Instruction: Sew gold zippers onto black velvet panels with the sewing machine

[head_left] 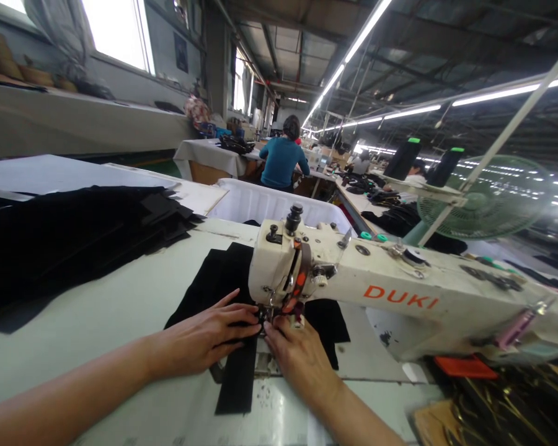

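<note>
A black fabric piece (209, 285) lies under the head of a white sewing machine (344, 272) marked DUKI. My left hand (204, 337) rests on the cloth with its fingers stretched out, their tips close to the presser foot (268, 314). On the other side of the foot, my right hand (300, 353) has its fingers closed at the cloth's edge; the machine head partly hides the fingertips. A narrow black strip (237, 378) runs from beneath my left fingers toward me. More black cloth (330, 322) shows beyond my right hand.
Stacked black fabric pieces (74, 241) cover the table's left side. Behind the machine stands a white plastic bin (288, 207). Thread cones (402, 160) and a green fan (483, 195) are at right. Dark pieces with yellow edges (516, 402) lie lower right. A person in blue (283, 162) sits ahead.
</note>
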Tool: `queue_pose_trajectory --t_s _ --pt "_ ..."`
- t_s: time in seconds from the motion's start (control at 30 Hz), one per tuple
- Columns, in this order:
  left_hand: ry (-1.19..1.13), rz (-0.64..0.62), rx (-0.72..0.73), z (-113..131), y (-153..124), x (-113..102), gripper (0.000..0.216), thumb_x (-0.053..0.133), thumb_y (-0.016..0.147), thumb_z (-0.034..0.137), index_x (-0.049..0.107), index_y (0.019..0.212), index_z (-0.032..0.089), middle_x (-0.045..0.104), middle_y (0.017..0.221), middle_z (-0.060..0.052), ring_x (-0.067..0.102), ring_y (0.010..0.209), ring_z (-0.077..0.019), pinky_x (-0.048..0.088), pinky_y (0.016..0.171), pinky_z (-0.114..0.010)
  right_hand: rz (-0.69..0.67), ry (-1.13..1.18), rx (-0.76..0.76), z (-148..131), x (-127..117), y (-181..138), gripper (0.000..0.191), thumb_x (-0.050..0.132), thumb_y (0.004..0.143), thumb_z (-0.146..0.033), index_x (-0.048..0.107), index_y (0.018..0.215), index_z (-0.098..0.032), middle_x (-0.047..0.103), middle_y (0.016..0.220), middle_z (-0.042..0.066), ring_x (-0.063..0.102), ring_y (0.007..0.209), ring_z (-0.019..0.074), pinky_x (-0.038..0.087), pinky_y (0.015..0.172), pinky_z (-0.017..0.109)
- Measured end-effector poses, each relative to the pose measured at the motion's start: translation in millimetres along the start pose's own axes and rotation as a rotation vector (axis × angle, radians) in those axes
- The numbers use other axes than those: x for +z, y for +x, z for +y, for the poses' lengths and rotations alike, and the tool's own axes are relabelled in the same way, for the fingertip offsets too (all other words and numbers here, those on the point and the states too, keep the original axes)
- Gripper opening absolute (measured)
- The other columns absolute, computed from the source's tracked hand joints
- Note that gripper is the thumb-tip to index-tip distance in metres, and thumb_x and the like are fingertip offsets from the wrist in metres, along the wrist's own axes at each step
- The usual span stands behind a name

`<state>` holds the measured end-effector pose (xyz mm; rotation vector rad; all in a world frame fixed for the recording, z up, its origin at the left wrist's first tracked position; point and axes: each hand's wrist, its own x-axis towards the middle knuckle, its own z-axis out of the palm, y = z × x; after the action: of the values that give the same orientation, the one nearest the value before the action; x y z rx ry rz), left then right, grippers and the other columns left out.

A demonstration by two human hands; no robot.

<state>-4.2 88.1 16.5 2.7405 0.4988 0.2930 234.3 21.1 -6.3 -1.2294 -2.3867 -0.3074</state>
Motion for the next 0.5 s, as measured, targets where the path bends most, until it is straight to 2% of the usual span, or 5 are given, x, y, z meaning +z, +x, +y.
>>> queue_pose_trajectory --t_s 0.17,0.4,0.5 --pt "-0.119 0.015 -0.077 -2.1 -0.7 -1.5 0.037 0.046 0.103 0.024 0.053 0.139 0.028 0.058 0.140 -0.001 0.041 0.140 -0.0166 0.007 0.124 -0.045 -0.007 0.022 -0.004 -0.4 1.8 -0.2 0.020 0.055 0.097 -0.013 0.066 0.114 -0.016 0.073 0.101 0.006 0.065 0.099 0.0234 0.052 0.089 0.039" --pt "-0.070 0.021 0.012 -3.2 -1.7 -1.9 0.046 0.050 0.099 0.016 0.051 0.142 0.032 0.057 0.142 0.000 0.042 0.140 -0.0189 0.007 0.124 -0.043 0.058 0.031 0.049 2.1 10.4 7.5 0.008 0.062 0.091 -0.016 0.068 0.095 -0.020 0.074 0.095 0.004 0.068 0.085 0.0213 0.053 0.074 0.033" --pt "-0.024 0.003 0.028 -3.1 -2.2 -3.5 0.046 0.049 0.098 0.016 0.051 0.142 0.031 0.057 0.141 0.000 0.042 0.140 -0.0191 0.006 0.124 -0.044 0.082 0.029 0.066 2.4 14.0 8.2 0.006 0.064 0.090 -0.017 0.068 0.092 -0.021 0.074 0.095 0.003 0.068 0.083 0.0215 0.052 0.073 0.033"
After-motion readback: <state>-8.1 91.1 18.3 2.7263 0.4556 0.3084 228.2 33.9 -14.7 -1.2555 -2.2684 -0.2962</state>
